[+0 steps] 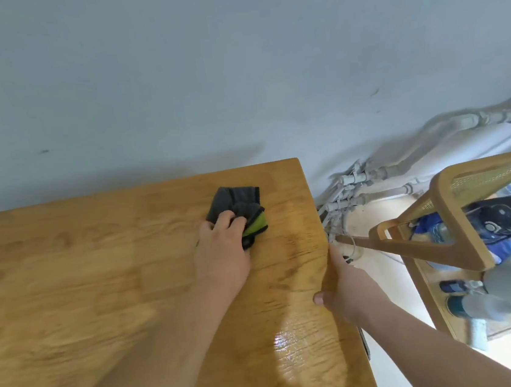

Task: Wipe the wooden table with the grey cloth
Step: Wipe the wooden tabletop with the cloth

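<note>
I'm pressing the cloth (239,209) w/ my left hand (223,254), fingers curled pinching its near end; it's lying bunched near the table's (98,275) far right corner, long axis running twd the wall (233,68). My right hand (343,291) is gripping the table's right edge, thumb on top.

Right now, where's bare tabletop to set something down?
Bare: everything left of the left hand and grey cloth on the wooden table, plus the near strip between both forearms. Occupied: far right corner (cloth) and right edge, gripped by the right hand. The shelf unit alongside is cluttered.
</note>
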A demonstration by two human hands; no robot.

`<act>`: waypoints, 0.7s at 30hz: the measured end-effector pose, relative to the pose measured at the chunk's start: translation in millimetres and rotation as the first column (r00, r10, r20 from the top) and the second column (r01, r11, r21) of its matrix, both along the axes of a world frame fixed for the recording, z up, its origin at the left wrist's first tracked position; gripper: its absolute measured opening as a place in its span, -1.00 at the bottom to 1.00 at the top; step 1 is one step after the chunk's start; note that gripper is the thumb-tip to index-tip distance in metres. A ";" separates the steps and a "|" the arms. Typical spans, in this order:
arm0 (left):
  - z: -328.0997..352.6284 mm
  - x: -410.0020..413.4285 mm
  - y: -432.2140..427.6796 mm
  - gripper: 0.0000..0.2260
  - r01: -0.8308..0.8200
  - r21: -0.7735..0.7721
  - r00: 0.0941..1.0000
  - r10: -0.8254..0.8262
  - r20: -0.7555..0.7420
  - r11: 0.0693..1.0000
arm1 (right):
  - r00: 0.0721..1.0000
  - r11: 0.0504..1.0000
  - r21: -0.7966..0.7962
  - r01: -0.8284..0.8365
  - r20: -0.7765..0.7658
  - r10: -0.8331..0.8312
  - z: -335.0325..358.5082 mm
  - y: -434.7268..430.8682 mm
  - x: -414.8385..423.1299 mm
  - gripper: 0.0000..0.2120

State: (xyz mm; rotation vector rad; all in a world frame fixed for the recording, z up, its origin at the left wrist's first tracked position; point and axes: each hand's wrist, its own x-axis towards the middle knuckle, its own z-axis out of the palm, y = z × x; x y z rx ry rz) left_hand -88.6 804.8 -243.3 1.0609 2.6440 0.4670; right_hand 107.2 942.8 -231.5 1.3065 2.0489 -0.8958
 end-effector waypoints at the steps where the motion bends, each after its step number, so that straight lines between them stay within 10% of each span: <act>1: -1.2 15.1 -0.5 -0.54 0.021 0.004 1.000 -0.021 -0.008 1.000 | 1.000 1.000 -0.008 0.009 -0.002 -0.009 -0.2 0.6 -0.2 0.11; 4: -2.0 54.0 -19.5 -0.51 0.332 0.018 0.943 -0.332 -0.015 0.943 | 1.000 1.000 -0.004 0.018 -0.018 -0.018 -0.1 1.6 -2.0 0.11; 7: -1.7 37.8 -29.2 -0.58 0.728 -0.037 0.685 -0.728 -0.007 0.685 | 1.000 1.000 0.010 -0.005 0.019 0.005 1.2 -0.7 -3.7 0.11; 10: -7.2 -15.4 -7.8 -0.59 0.691 -0.051 0.721 -0.693 -0.028 0.721 | 0.999 0.999 0.040 -0.016 0.036 0.015 0.9 -1.0 -6.6 0.09; 14: -3.1 -13.5 23.6 -0.54 0.099 0.026 0.995 -0.100 0.021 0.995 | 0.994 0.997 0.063 -0.042 0.101 0.035 -0.9 2.2 -11.0 0.08; 21: -2.5 21.0 25.4 -0.45 0.730 0.004 0.682 -0.729 -0.058 0.683 | 0.998 0.999 0.029 0.018 0.061 -0.020 -5.2 5.2 -7.8 -0.12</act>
